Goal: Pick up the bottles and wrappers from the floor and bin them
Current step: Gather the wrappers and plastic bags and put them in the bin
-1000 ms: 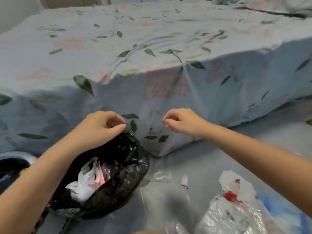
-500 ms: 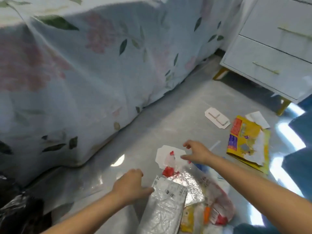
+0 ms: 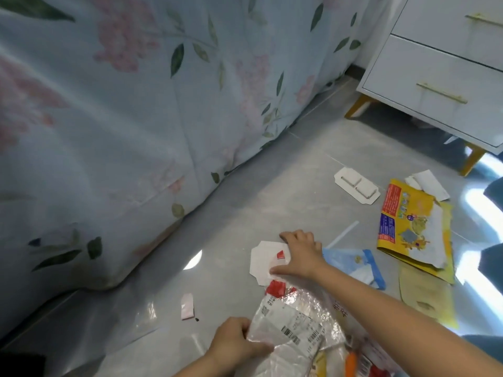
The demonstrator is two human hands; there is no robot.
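Wrappers lie scattered on the grey floor. My left hand [image 3: 236, 341] grips the near edge of a crinkled silver mailer bag [image 3: 288, 325] with barcode labels, thumb on top. My right hand [image 3: 302, 254] lies spread over a white card wrapper [image 3: 261, 263] with red marks, fingers apart and thumb along its lower edge. Under the mailer sit orange and red snack wrappers [image 3: 351, 363]. A corner of the black bin bag [image 3: 21, 365] shows at the bottom left. No bottle is visible.
To the right lie a yellow packet [image 3: 408, 229], a blue-white bag [image 3: 353, 265], a white blister card [image 3: 356, 187], white paper [image 3: 427, 183] and a beige envelope [image 3: 424, 295]. A pink scrap [image 3: 187, 306] and clear film [image 3: 147, 317] lie left. The floral bed cover [image 3: 136, 104] hangs left, a white nightstand [image 3: 435, 77] at the back right.
The view swung right, from the bed and black bag to the floor litter. My left hand left the bag and took hold of the silver mailer. My right hand settled onto the white card.
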